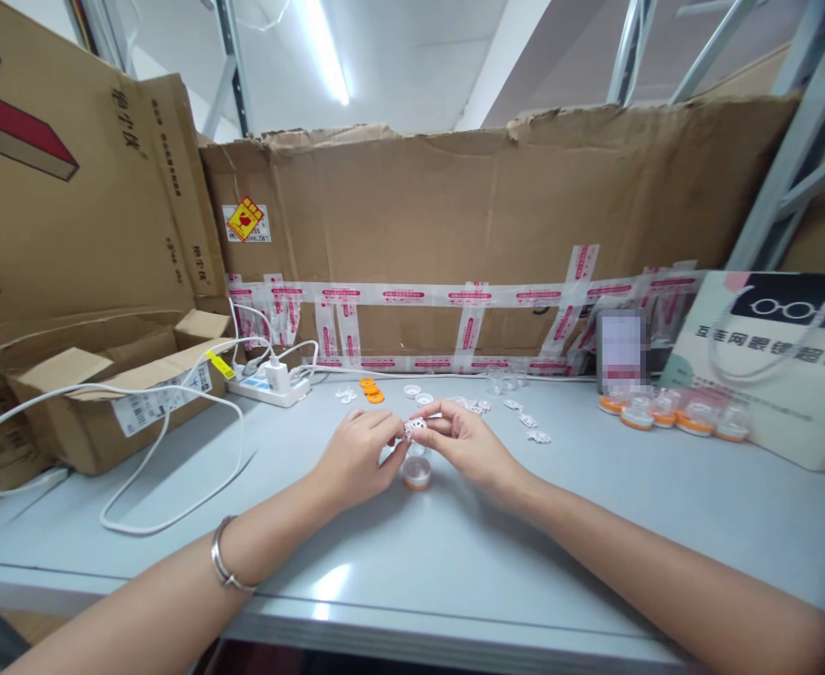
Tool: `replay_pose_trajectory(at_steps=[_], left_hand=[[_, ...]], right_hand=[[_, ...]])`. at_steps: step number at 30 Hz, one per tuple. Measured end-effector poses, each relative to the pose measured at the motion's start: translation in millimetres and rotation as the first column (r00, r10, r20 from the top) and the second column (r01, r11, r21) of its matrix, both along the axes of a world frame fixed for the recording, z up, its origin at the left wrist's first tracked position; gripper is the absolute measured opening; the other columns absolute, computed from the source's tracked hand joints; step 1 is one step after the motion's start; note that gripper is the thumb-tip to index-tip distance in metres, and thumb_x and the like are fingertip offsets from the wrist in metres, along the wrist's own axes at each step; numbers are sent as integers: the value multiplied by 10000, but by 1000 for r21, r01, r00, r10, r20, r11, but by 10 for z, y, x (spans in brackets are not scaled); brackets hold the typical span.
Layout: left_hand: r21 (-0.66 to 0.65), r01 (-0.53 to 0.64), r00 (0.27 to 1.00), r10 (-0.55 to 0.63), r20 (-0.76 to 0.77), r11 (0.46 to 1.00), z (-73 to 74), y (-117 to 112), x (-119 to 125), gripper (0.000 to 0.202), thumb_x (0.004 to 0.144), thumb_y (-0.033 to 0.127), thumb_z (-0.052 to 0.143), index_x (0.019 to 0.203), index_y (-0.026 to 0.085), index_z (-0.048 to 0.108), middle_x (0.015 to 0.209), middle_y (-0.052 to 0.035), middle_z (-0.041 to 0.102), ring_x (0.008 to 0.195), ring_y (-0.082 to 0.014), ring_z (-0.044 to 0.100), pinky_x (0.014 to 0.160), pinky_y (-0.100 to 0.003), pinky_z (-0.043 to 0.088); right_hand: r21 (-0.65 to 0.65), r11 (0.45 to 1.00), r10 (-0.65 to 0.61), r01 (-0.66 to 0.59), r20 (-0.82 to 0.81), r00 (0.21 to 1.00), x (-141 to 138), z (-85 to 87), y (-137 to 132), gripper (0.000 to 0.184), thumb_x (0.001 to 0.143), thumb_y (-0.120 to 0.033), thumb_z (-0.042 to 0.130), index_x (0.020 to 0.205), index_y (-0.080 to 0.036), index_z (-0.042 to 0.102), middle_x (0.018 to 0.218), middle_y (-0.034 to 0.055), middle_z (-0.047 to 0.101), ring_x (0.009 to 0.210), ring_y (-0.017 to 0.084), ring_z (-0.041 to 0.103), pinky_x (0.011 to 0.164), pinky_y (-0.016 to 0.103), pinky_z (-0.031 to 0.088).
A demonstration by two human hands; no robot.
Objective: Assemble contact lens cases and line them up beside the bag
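My left hand (pixel 357 457) and my right hand (pixel 467 442) meet at the middle of the grey table (pixel 455 562). Both pinch a small white perforated part (pixel 416 427) between their fingertips. Just below the hands a small clear cup with an orange base (pixel 416 472) stands on the table. A metal bracelet (pixel 224 560) circles my left wrist.
Loose white parts (pixel 517 412) and orange rings (pixel 370 389) lie behind the hands. A row of orange-based cups (pixel 672 412) stands at the right, next to a paper bag (pixel 778 366). A power strip (pixel 268 384), white cable (pixel 138 487) and open carton (pixel 103 394) fill the left. A taped cardboard wall (pixel 469 244) backs the table.
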State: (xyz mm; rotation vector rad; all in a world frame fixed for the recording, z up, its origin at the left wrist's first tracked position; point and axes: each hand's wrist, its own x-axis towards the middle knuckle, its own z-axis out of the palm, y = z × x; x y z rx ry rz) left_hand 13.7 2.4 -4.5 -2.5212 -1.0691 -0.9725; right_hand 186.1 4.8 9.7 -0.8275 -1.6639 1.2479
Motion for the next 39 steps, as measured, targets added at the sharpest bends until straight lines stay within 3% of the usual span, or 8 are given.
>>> replay_pose_trajectory(at_steps=[5, 14, 21, 25, 29, 39], left_hand=[[3, -18, 1000, 18, -12, 1000, 9, -9, 1, 109, 827, 179, 429, 731, 177, 481, 692, -9, 567, 664, -141, 517, 646, -284, 346], [-7, -21, 1000, 21, -16, 1000, 8, -22, 24, 128, 847, 199, 431, 738, 175, 494, 699, -8, 591, 676, -144, 541, 660, -291, 343], [-96, 7, 1000, -4, 26, 995, 39, 5, -6, 80, 820, 238, 492, 776, 179, 521, 719, 0, 586, 695, -142, 544, 670, -279, 374], [-196, 49, 999, -47, 15, 979, 90, -36, -43, 169, 782, 345, 542, 825, 181, 533, 791, -20, 587, 758, -165, 544, 699, -289, 402], [-256, 67, 993, -89, -76, 964, 78, -58, -48, 349, 680, 469, 635, 875, 191, 555, 871, -38, 581, 832, -200, 537, 725, -305, 405], [-256, 78, 988, -108, -108, 963, 38, -33, -39, 227, 742, 402, 594, 818, 189, 568, 831, -31, 581, 793, -177, 540, 694, -276, 391]], right_hand=[[7, 1000, 24, -24, -13, 1000, -27, -10, -15, 277, 736, -382, 624, 908, -185, 535, 835, 49, 693, 853, 185, 638, 817, 355, 458], [74, 993, -101, 93, 106, 989, -22, 6, -18, 137, 757, -284, 572, 831, -171, 548, 763, 49, 685, 800, 192, 639, 760, 337, 465], [78, 996, -46, 41, 63, 997, 3, 11, 54, 165, 736, -299, 588, 838, -170, 575, 831, 48, 668, 849, 181, 616, 805, 335, 455], [193, 978, -118, 79, 201, 972, 113, 53, 127, 159, 732, -281, 593, 850, -180, 624, 900, 42, 646, 878, 175, 585, 829, 327, 431], [197, 980, -36, -27, 309, 950, 170, 13, 146, 152, 720, -226, 598, 864, -180, 601, 794, 15, 627, 749, 145, 575, 715, 292, 451], [265, 959, -11, -104, 398, 917, 116, 0, 77, 72, 712, -129, 569, 772, -167, 563, 747, 4, 603, 709, 131, 559, 690, 267, 449]])
